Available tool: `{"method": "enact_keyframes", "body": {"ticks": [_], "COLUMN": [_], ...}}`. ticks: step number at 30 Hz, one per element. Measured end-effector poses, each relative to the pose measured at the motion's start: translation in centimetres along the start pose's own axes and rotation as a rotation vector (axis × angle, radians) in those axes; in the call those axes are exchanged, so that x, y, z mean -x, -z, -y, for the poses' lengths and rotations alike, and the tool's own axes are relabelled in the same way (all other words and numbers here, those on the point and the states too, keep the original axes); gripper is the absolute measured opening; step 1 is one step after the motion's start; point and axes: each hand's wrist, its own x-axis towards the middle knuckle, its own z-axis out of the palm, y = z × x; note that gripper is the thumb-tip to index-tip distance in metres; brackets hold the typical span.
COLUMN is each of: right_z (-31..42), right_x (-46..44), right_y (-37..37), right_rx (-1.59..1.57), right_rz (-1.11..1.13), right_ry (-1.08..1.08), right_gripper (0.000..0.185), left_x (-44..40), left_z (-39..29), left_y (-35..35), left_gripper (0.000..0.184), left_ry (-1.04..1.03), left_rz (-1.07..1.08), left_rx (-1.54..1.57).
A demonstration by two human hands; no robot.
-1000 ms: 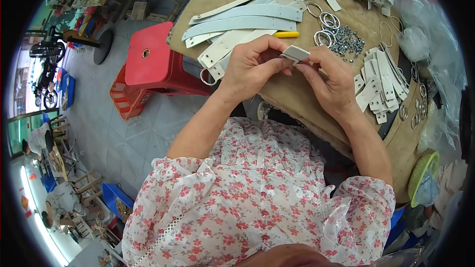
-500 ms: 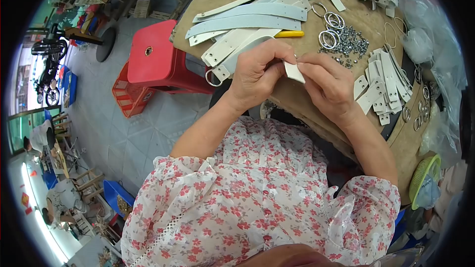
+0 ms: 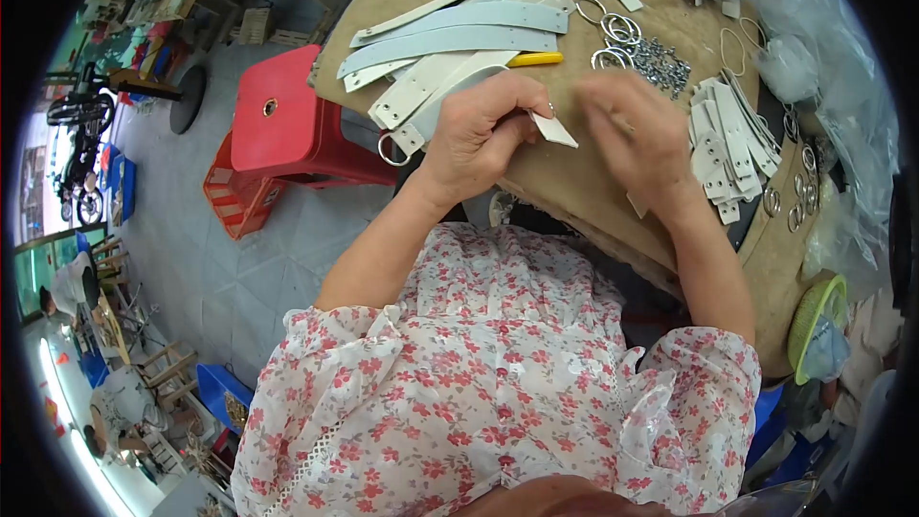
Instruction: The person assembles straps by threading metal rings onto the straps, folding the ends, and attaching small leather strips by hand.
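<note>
My left hand (image 3: 490,129) pinches a short white strap (image 3: 557,132) between thumb and forefinger, its free end pointing right. A little to the right, my right hand (image 3: 639,129) is lifted away from the strap. Motion smears its curled fingers, so whether they hold anything is unclear. Beyond the hands lie silver metal rings (image 3: 622,29) and a heap of small metal rivets (image 3: 662,69). Long white straps (image 3: 455,41) with holes are piled at the back left, with a yellow-handled tool (image 3: 534,59) beside them.
A stack of short white straps (image 3: 735,139) sits right of my right hand, near more rings (image 3: 804,187). Clear plastic bags (image 3: 833,67) and a green basket (image 3: 817,330) line the table's right side. A red stool (image 3: 278,115) stands left. People work at the far left.
My right hand has come off the white strap and moved right. My left hand keeps hold of the strap. The whole view has shifted slightly.
</note>
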Motion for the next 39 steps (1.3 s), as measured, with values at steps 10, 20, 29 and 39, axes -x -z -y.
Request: {"method": "enact_keyframes", "body": {"ticks": [10, 20, 29, 39], "right_z": [-1.2, -0.6, -0.2, 0.1], "right_x": [2.1, 2.5, 1.5, -0.1], "right_y": [4.9, 3.5, 3.8, 2.6], "right_rx": [0.118, 0.413, 0.648, 0.082], "right_rz": [0.12, 0.176, 0.371, 0.18], "right_ry": [-0.341, -0.038, 0.128, -0.106], "right_gripper": [0.01, 0.009, 0.017, 0.011], "left_x": [0.1, 0.3, 0.4, 0.4], "left_z": [0.2, 0.3, 0.1, 0.1], "left_y": [-0.2, -0.2, -0.1, 0.0], "left_gripper": [0.026, 0.026, 0.027, 0.028], "left_ry": [0.03, 0.0, -0.029, -0.073], "left_rz": [0.029, 0.034, 0.038, 0.027], "left_rx": [0.046, 0.047, 0.017, -0.041]}}
